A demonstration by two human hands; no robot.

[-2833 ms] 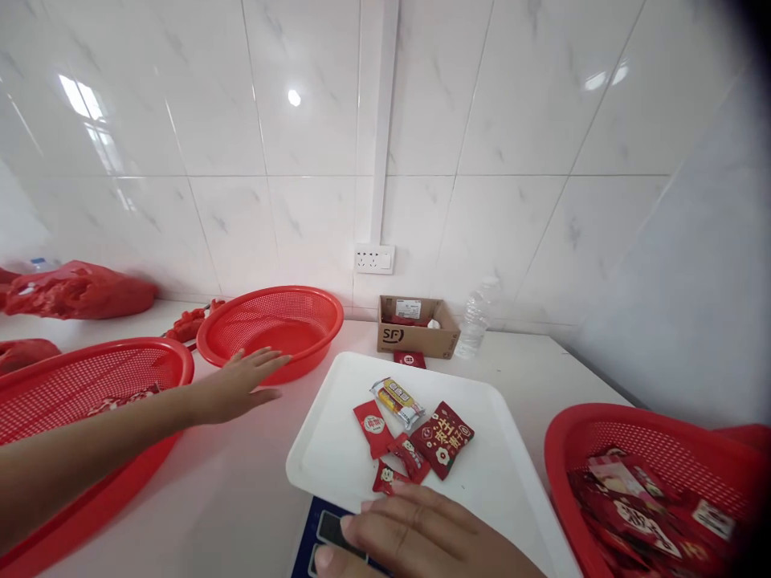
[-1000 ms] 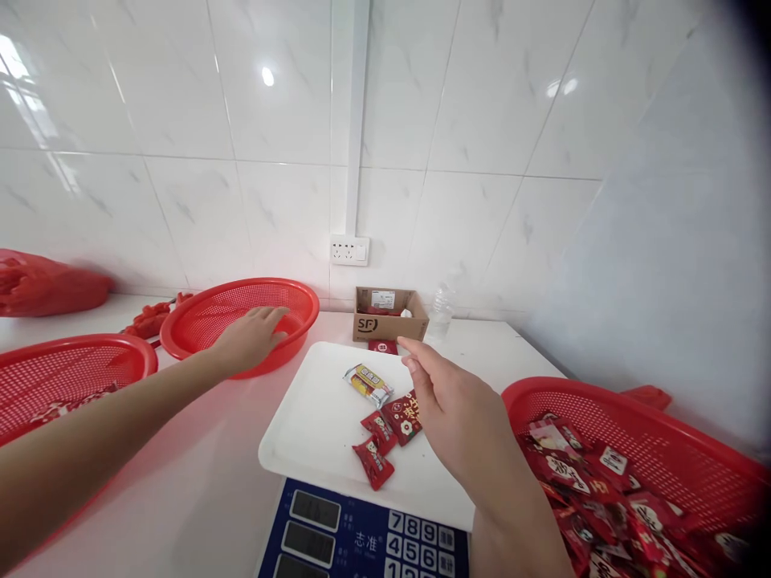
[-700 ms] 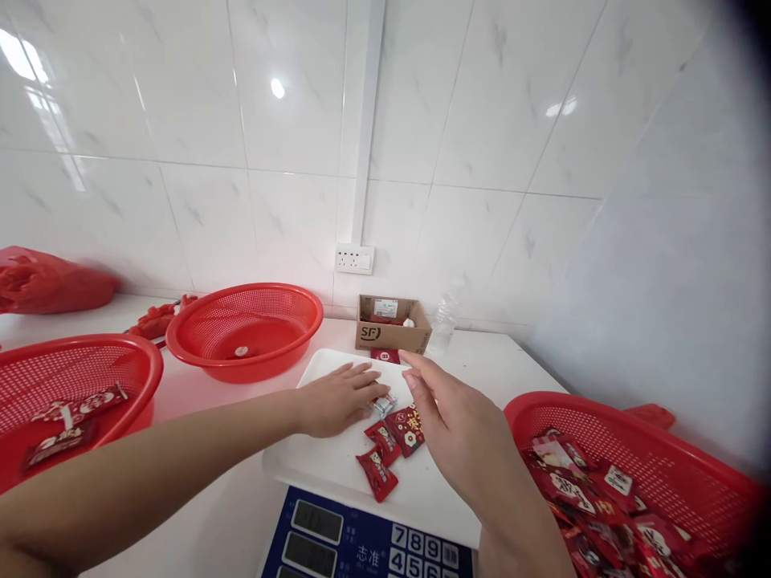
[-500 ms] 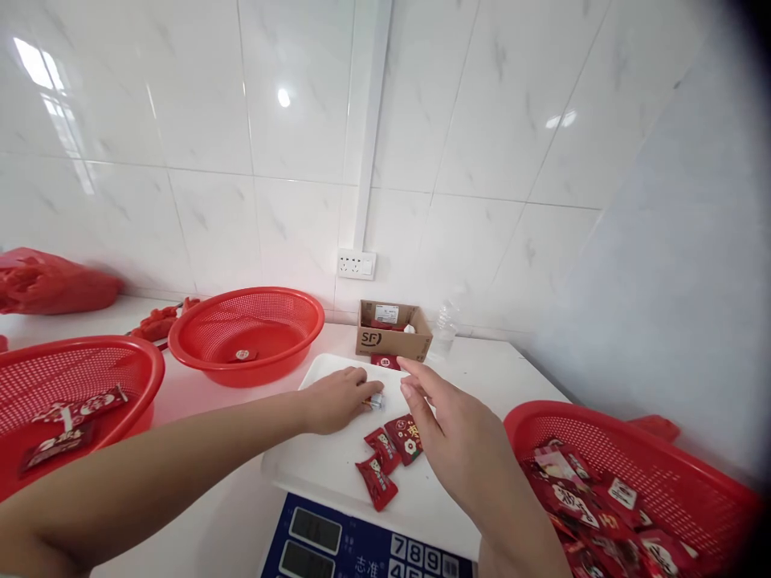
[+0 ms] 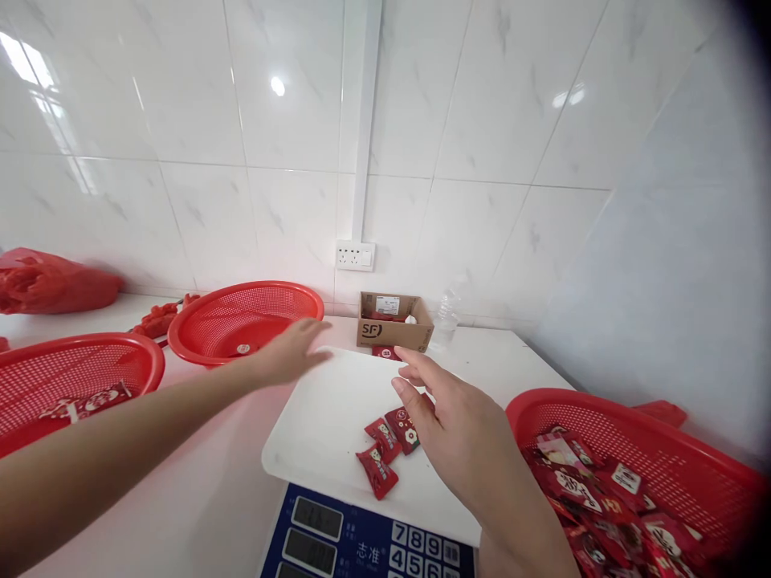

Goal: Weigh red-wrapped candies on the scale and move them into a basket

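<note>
A white tray [image 5: 319, 417] sits on a blue digital scale [image 5: 361, 542] and carries three red snack packets [image 5: 385, 449]. My left hand [image 5: 289, 352] hovers over the tray's far left corner, beside the round red basket [image 5: 241, 309]. Its fingers are held together, palm down, and the yellow snack packet that lay on the tray is hidden beneath them. My right hand [image 5: 458, 425] floats above the tray's right side, just past the red packets. Its fingers are spread and nothing is in them.
A red basket [image 5: 668, 449] full of red packets stands at the right, another red basket [image 5: 78, 357] with a few packets at the left. A cardboard box [image 5: 394, 323], a clear bottle [image 5: 446, 317] and a red bag [image 5: 48, 281] line the tiled wall.
My left hand closed on the yellow packet on the tray and has swung left toward the round basket; the packet is gone from the tray. My right hand stays over the tray.
</note>
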